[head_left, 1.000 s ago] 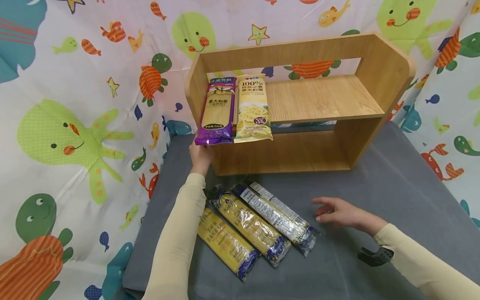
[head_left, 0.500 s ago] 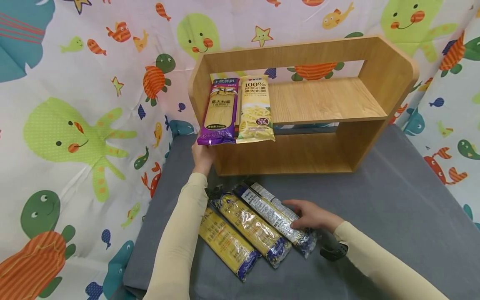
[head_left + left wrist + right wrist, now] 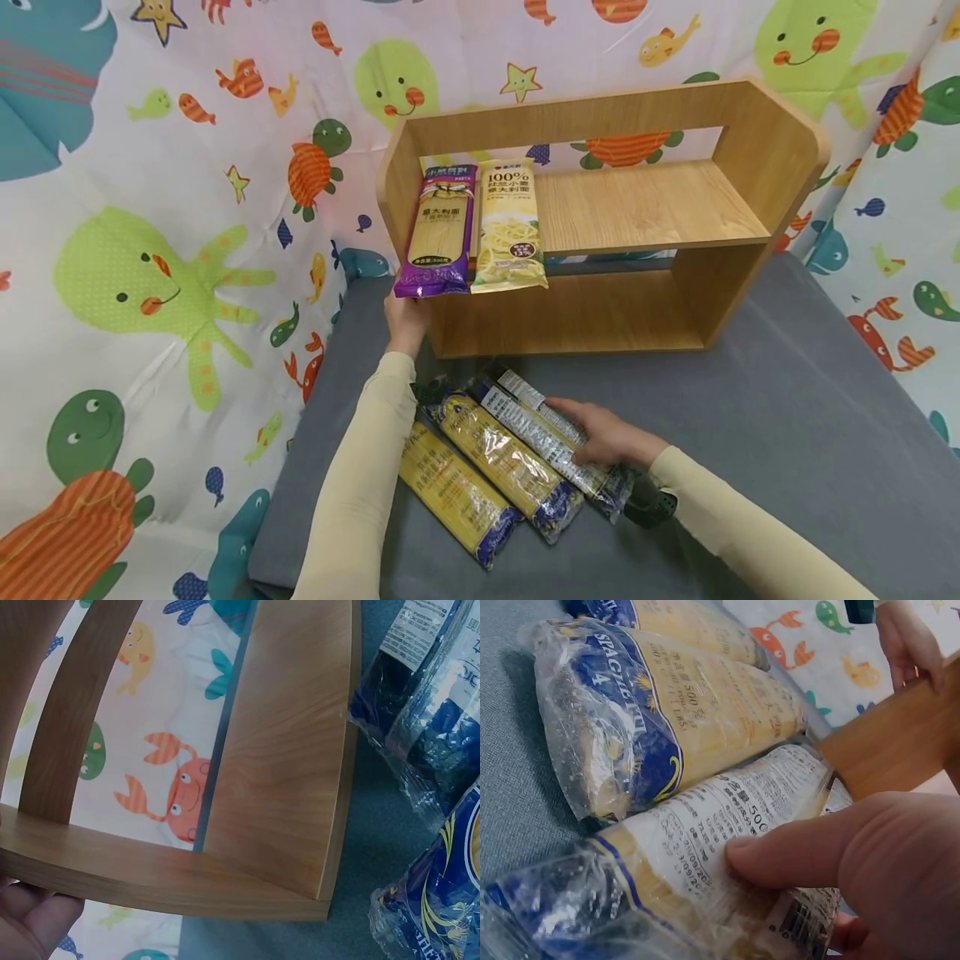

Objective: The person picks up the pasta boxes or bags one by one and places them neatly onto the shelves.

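Both arms (image 3: 352, 492) stretch forward, right grip (image 3: 611, 435) holding a packet (image 3: 536, 429).

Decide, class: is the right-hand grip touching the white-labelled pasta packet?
Touching: the right wrist view shows the right-hand grip with its thumb laid on the white-labelled pasta packet.

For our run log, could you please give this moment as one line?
left hand: holds wooden shelf; right hand: grips white-labelled pack; purple pack: upper tier
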A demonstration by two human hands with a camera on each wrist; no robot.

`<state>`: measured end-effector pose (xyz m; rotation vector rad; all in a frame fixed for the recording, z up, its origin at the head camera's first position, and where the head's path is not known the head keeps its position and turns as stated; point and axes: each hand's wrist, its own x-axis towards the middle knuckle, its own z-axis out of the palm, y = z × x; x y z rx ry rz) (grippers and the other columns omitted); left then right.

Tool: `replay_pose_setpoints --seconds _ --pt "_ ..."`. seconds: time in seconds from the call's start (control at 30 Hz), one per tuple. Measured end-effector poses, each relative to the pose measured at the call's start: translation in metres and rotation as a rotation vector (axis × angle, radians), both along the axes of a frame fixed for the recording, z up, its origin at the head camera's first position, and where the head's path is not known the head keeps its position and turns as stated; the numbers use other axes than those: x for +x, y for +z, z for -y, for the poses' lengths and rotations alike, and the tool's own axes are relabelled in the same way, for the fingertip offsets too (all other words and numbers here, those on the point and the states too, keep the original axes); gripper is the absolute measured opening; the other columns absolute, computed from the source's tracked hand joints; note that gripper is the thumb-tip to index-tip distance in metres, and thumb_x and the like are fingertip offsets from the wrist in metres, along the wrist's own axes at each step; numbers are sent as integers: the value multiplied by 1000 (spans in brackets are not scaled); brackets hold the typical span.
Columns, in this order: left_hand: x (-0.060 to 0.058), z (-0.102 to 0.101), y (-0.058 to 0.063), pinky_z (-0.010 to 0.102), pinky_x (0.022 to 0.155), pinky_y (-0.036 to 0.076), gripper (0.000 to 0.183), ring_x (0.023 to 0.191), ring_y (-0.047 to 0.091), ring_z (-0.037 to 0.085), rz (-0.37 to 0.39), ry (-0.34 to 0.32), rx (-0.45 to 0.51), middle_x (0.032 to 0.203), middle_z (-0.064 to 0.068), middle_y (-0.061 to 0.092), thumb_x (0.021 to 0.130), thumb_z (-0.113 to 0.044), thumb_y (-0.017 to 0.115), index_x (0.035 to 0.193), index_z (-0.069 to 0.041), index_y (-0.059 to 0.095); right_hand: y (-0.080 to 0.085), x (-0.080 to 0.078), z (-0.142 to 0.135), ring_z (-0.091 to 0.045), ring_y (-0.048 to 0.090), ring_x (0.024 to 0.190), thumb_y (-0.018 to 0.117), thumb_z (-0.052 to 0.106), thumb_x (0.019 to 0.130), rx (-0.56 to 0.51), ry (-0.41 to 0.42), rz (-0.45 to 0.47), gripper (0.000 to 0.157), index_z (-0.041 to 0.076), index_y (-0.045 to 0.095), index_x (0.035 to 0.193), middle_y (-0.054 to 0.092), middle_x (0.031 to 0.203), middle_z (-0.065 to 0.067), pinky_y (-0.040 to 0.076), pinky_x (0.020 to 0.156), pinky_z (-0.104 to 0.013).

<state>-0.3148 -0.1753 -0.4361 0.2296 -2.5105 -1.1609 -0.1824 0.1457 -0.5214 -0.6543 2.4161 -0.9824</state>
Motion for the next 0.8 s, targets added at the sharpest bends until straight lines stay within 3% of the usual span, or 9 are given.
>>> replay_pose_setpoints --seconds 0.13,0.33,0.4,0.5,0.57,0.6,0.63,0.73,0.8 --pt "0 1 0 30 51 37 34 64 54 24 4 6 18 83 15 65 107 -22 43 135 -9 58 2 0 4 -46 48 134 72 -14 67 2 8 20 103 11 33 159 40 156 -29 50 72 -34" --pt "1 0 0 27 48 38 36 62 54 20 39 0 69 80 10 61 108 -28 46 139 -13 54 12 2 -4 -37 55 123 71 -17 72 14 92 92 97 13 38 158 36 160 -27 45 51 -29" --pt "1 0 -1 27 48 38 36 62 54 21 40 -2 73 80 10 61 108 -27 46 140 -13 54 15 5 -11 -31 63 97 70 -17 74 6 99 136 94 16 40 157 36 161 -27 40 49 -28" --pt "1 0 0 28 48 39 35 63 55 22 37 -10 73 81 12 62 108 -26 46 139 -13 54 16 9 -24 -18 52 59 69 -17 75 -26 108 173 92 16 42 156 38 159 -28 38 47 -26" --pt "1 1 0 29 49 39 35 64 57 24 36 -8 59 83 14 64 108 -26 45 139 -12 54 16 13 -34 -10 52 57 69 -16 74 -53 142 159 87 12 47 153 45 155 -28 40 51 -25" --pt "1 1 0 29 50 39 35 66 57 25 32 -9 55 85 14 65 108 -26 45 138 -12 54 16 16 -40 -10 62 67 70 -15 74 -70 167 139 82 9 50 150 49 151 -27 43 54 -24" --pt "0 1 0 29 50 39 36 67 58 26 29 -7 50 87 15 66 107 -26 45 138 -11 55 15 19 -46 -8 62 68 70 -14 74 -90 181 135 78 7 53 148 53 148 -26 43 54 -23" --pt "1 0 1 30 52 40 36 71 59 27 30 -9 59 91 16 68 107 -27 46 139 -12 55 11 29 -64 -7 67 103 71 -10 74 -153 224 116 66 1 61 139 62 139 -24 45 63 -21" --pt "1 0 1 29 52 40 36 72 59 27 32 -15 71 91 16 68 107 -27 46 139 -12 55 7 37 -76 -4 67 104 72 -9 73 -195 219 121 64 -2 62 136 63 136 -26 49 67 -20"
